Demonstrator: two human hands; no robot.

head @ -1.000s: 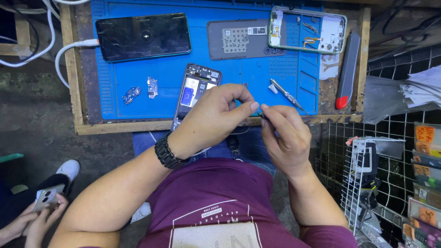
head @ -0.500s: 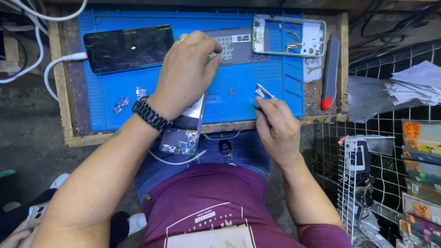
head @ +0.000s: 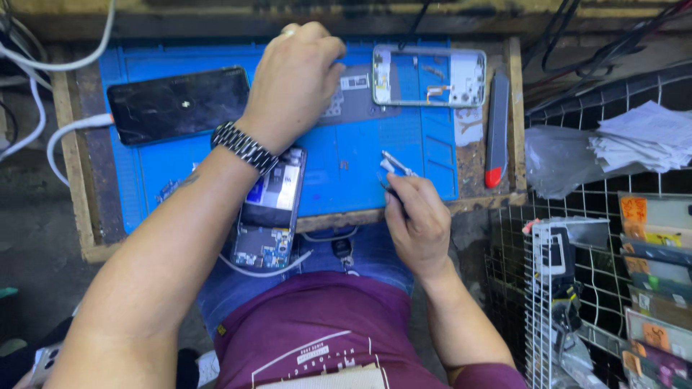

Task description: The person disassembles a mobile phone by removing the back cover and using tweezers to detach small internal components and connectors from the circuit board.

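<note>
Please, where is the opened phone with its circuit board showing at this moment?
In the head view the opened phone lies under the left forearm, at the near edge of the blue mat, overhanging toward the lap. The black phone lies farther back, to its left.

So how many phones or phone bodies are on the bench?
4: black phone far left, opened phone overhanging the near edge, grey back cover under the left hand, empty frame far right.

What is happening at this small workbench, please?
A person sits at a blue mat with phone parts. The left hand reaches to a grey back cover at the far edge. The right hand holds tweezers near the front. An opened phone lies under the left forearm, and a dark phone sits plugged in.
</note>
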